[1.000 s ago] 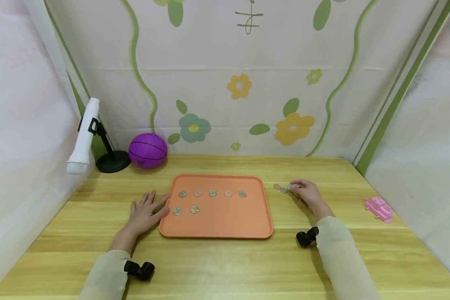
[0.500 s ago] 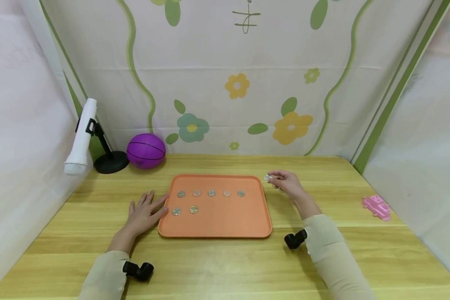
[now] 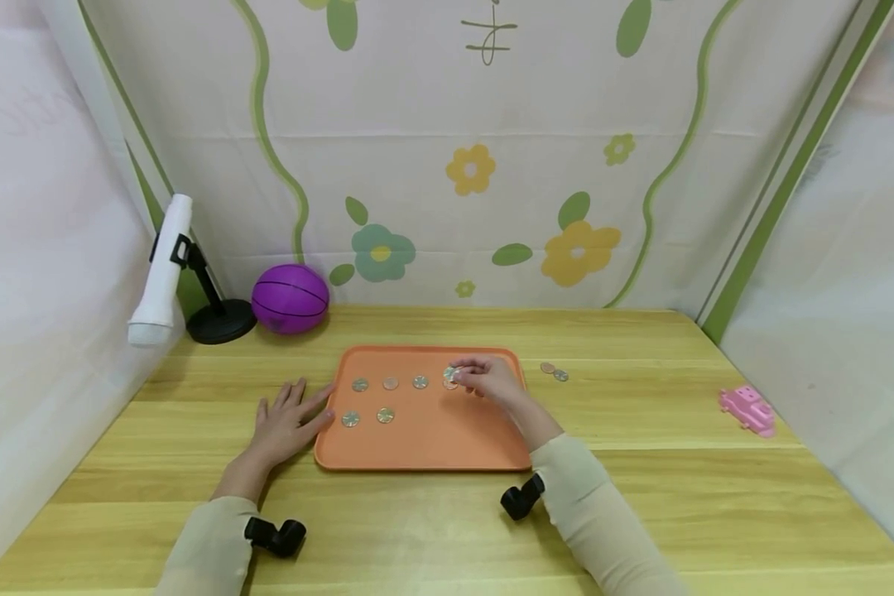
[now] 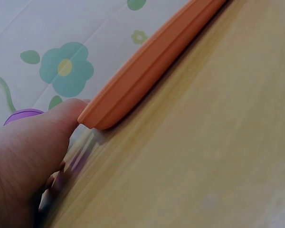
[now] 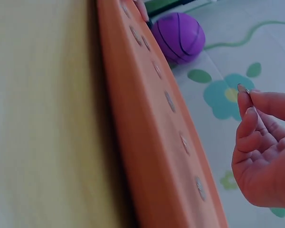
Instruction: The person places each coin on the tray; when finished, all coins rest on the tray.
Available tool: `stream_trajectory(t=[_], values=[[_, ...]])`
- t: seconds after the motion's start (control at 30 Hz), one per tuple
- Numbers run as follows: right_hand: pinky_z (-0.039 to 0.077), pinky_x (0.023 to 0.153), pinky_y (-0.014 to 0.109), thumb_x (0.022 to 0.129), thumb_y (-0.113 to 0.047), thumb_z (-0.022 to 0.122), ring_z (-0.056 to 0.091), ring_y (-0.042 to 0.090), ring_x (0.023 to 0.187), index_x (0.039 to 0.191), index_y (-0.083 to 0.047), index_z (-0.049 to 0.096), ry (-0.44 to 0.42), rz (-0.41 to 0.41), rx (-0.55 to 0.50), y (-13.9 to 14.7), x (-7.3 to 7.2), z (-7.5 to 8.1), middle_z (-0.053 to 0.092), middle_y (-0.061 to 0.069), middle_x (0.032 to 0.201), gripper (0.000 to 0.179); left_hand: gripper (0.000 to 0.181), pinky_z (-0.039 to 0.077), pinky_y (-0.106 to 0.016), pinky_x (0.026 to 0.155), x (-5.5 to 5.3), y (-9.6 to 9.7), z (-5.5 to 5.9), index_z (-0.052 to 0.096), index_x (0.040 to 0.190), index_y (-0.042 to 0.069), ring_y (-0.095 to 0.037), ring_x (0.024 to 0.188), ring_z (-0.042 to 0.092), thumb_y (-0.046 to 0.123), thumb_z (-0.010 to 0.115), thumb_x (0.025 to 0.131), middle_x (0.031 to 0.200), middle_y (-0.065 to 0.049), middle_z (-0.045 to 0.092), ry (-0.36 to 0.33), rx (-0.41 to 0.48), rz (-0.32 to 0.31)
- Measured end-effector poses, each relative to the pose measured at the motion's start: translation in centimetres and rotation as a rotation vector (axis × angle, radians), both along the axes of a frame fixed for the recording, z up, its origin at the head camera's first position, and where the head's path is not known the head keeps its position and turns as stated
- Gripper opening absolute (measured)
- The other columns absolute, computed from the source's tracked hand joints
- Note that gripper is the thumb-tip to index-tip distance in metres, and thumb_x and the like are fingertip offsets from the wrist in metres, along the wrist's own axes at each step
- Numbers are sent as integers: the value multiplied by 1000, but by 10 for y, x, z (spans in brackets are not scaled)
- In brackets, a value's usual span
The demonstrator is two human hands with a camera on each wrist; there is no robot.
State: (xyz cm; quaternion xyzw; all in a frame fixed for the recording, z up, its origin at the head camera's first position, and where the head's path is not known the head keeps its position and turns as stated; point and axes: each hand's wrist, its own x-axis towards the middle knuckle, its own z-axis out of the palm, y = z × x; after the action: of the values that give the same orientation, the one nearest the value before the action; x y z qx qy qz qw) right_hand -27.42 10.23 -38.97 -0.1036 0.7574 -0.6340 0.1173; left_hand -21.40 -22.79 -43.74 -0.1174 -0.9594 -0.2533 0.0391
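An orange tray (image 3: pixel 432 455) lies on the table with several coins on it in two rows. The upper row includes a silvery coin (image 3: pixel 420 382); the lower row holds a silvery coin (image 3: pixel 351 419) and a yellowish coin (image 3: pixel 385 415). Above the upper row's right part, my right hand (image 3: pixel 492 382) pinches a coin (image 5: pixel 242 88) between thumb and finger, off the tray in the right wrist view. My left hand (image 3: pixel 285 424) rests at the tray's left edge, fingers spread and fingertips touching the rim. Two coins, one coppery (image 3: pixel 547 367) and one silvery (image 3: pixel 561 376), lie right of the tray.
A purple ball (image 3: pixel 290 300) sits at the back left beside a white microphone (image 3: pixel 162 273) on a black stand (image 3: pixel 222 321). A pink toy (image 3: pixel 748 410) lies near the table's right edge. A flowered cloth (image 3: pixel 417 165) hangs behind the table.
My right hand has picked up a coin from the small group at the right and carried it left, over the tray. My left hand has stayed at the tray's edge.
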Motion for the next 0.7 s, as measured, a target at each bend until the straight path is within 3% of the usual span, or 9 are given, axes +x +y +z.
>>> stream_trajectory(t=[0.23, 0.43, 0.7], values=[[37, 51, 26, 79, -6, 61, 52, 16, 60, 103, 2, 60, -68, 14, -18, -31, 7, -14, 63, 6, 79, 25, 56, -6, -62, 88, -1, 0, 0, 35, 134, 21, -42, 124, 3, 47, 43, 86, 137, -26, 13, -7, 6, 1], [39, 46, 22, 79, -5, 62, 52, 13, 53, 101, 1, 62, -130, 20, -28, -40, 9, -27, 62, 4, 74, 23, 55, -6, -61, 88, -1, 1, 1, 36, 134, 20, -42, 124, 3, 47, 43, 86, 137, -26, 13, -10, 10, 1], [42, 46, 22, 80, -4, 61, 54, 13, 51, 99, 2, 62, -92, 69, 32, -44, 12, -31, 61, 7, 70, 21, 56, -7, -61, 88, -1, -1, 0, 35, 134, 21, -42, 124, 3, 47, 43, 86, 138, -26, 13, -11, 10, 3]])
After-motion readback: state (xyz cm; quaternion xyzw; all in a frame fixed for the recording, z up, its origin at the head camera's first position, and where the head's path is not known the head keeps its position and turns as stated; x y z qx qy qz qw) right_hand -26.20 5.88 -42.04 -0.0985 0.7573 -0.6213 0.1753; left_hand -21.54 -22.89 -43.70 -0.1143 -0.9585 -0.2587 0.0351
